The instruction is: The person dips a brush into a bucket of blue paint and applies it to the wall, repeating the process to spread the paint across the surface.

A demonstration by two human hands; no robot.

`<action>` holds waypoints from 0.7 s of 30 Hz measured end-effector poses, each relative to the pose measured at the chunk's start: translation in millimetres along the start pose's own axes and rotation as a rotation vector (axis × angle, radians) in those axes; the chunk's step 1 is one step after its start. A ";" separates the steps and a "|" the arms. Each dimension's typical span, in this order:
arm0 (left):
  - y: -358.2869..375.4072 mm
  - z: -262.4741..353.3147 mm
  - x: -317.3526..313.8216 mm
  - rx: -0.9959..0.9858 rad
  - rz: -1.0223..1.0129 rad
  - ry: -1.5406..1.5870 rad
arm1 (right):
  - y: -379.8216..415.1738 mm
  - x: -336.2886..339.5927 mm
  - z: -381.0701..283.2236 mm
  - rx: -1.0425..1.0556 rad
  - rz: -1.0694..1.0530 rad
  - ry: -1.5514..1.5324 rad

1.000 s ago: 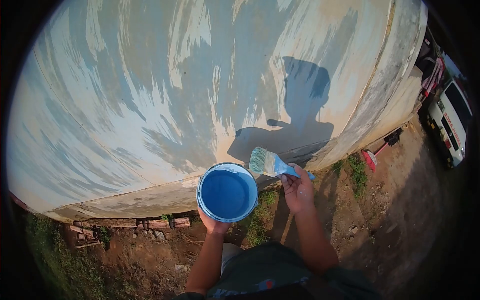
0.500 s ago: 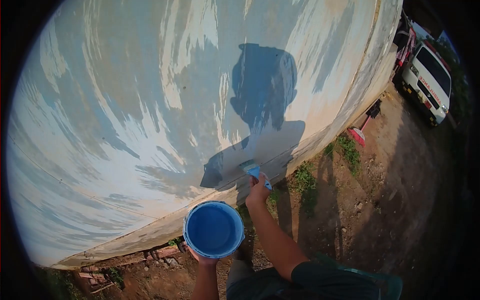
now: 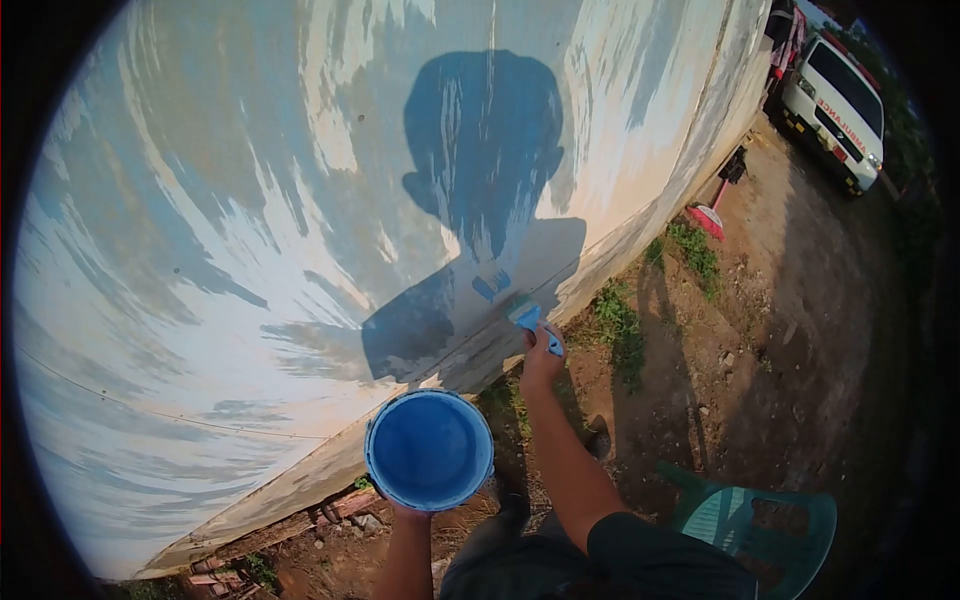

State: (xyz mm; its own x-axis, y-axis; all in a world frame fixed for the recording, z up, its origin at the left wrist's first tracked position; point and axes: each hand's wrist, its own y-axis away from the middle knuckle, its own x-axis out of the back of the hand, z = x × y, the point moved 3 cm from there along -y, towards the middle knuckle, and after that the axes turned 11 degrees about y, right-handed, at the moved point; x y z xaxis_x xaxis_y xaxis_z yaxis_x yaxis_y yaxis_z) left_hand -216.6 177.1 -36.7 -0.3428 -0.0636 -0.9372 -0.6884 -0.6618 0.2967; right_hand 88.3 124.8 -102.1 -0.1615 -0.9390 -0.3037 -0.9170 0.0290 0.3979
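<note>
1. Pinching the blue brush by its handle, your right hand has the bristles at the wall; contact is unclear.
2. Your left hand supports the bucket from below; its hidden fingers' grip cannot be told.
3. Fresh-looking blue paint marks the wall beside the brush.

My feed is 1 head-worn view, close before the wall, facing it and angled down onto the ground beside it.
</note>
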 end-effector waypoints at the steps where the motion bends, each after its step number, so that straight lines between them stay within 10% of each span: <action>1: 2.5 0.0 0.1 0.003 -0.004 0.000 | 5.2 -5.6 9.3 -0.001 0.001 -0.004; 9: 1.2 7.9 0.6 0.016 -0.041 0.007 | 69.9 -31.5 -64.8 0.212 -0.338 -0.183; 15: 18.4 10.5 3.1 0.035 -0.069 0.023 | 35.4 -24.4 -28.4 0.067 -0.027 -0.013; 21: 13.6 19.6 -7.9 0.050 -0.098 0.037 | 70.6 -79.6 -115.8 0.211 -0.165 -0.148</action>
State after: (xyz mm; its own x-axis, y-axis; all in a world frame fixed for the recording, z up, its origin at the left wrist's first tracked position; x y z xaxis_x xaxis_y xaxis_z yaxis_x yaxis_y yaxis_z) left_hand -235.8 183.3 -21.7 -0.2489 -0.0285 -0.9681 -0.7487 -0.6284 0.2110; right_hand 78.7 161.9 50.4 -0.0410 -0.8772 -0.4784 -0.9882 -0.0350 0.1490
